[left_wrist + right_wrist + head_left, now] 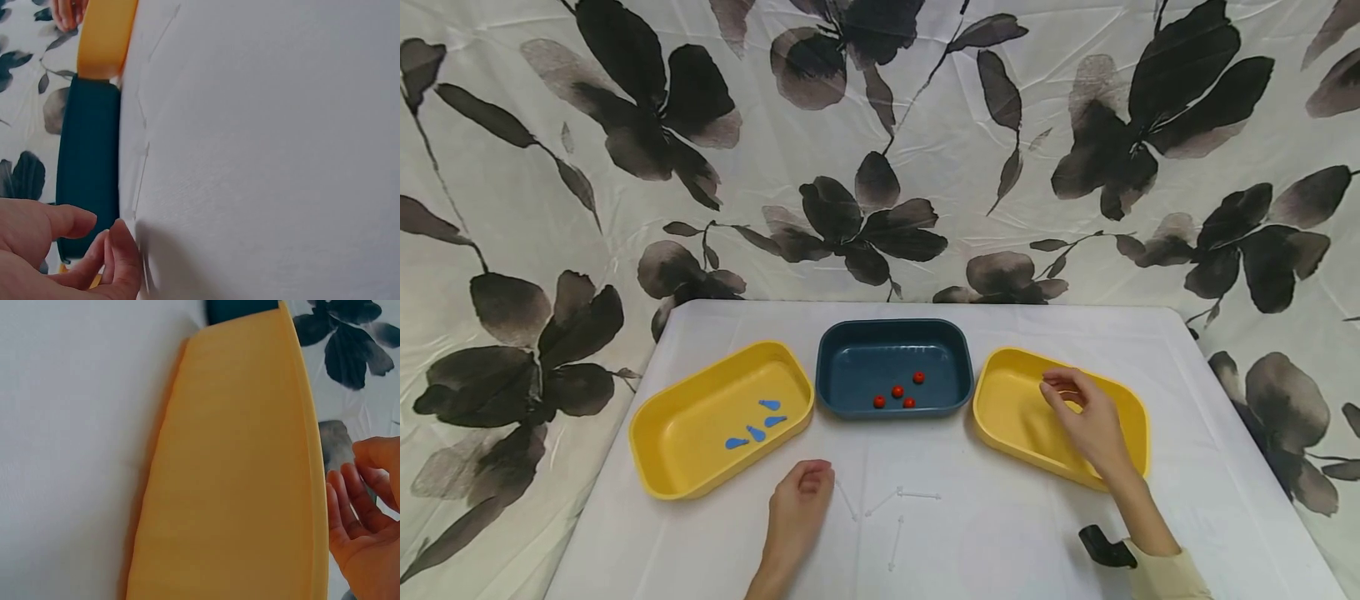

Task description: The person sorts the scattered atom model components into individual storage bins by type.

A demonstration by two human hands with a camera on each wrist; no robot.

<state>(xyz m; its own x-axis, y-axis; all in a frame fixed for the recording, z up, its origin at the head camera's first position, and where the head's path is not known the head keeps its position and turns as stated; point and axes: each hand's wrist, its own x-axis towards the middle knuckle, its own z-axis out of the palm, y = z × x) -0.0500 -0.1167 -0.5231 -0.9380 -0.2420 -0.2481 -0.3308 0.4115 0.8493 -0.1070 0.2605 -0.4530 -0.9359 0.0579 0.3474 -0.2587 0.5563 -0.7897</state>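
My left hand (801, 504) is low over the white table, its fingers loosely curled beside a thin white stick (847, 502). Nothing shows in its grasp; in the left wrist view the thumb stands apart from the fingers. My right hand (1087, 421) hovers over the right yellow tray (1011, 367), fingers bent and thumb near the index finger, and I see no object in it. From the right wrist view, that hand (369, 519) appears beyond the tray's rim. More thin white sticks with small knobbed ends, like this one (896, 543), lie mid-table.
A dark teal tray (857, 367) with several small red balls (897, 391) stands at the back centre. The left yellow tray (692, 417) contains several flat blue drop-shaped pieces (756, 433). Floral cloth (850, 225) hangs behind the table. A black strap piece (1105, 547) is by my right wrist.
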